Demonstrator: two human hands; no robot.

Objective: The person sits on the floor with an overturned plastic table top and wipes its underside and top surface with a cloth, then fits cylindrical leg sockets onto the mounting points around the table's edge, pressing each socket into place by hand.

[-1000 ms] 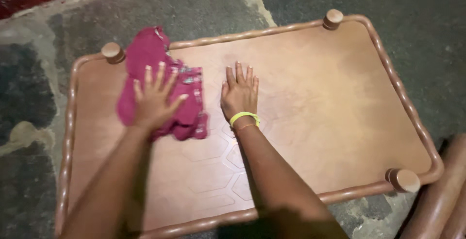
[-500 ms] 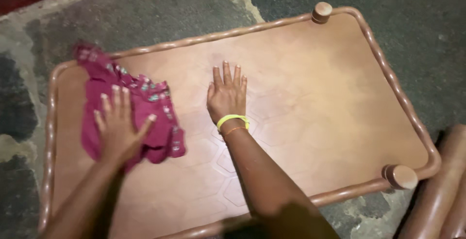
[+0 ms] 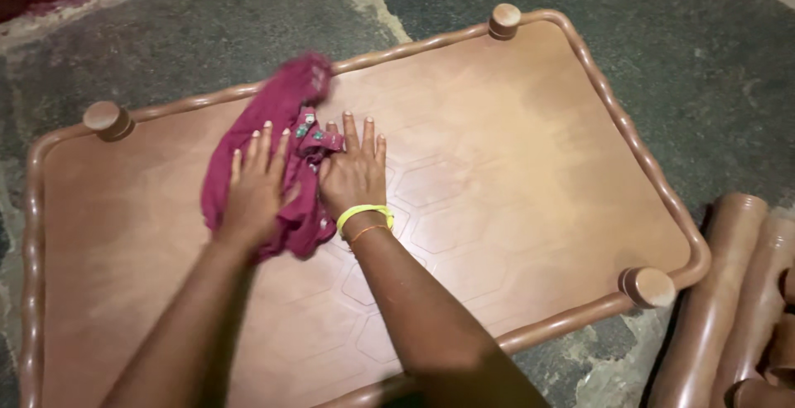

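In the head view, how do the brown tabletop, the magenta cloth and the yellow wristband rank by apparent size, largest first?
1. Brown tabletop, by far the largest.
2. Magenta cloth, partly hidden under the left hand.
3. Yellow wristband on the right hand, smallest.

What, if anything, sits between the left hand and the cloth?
Nothing visible. The left hand lies flat on the magenta cloth, palm down, pressing it to the brown tabletop. The right hand rests flat beside it, touching the cloth's edge.

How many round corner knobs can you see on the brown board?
3: far-left corner knob, far-right corner knob, near-right corner knob. The near-left corner lies out of frame, so a fourth may be hidden.
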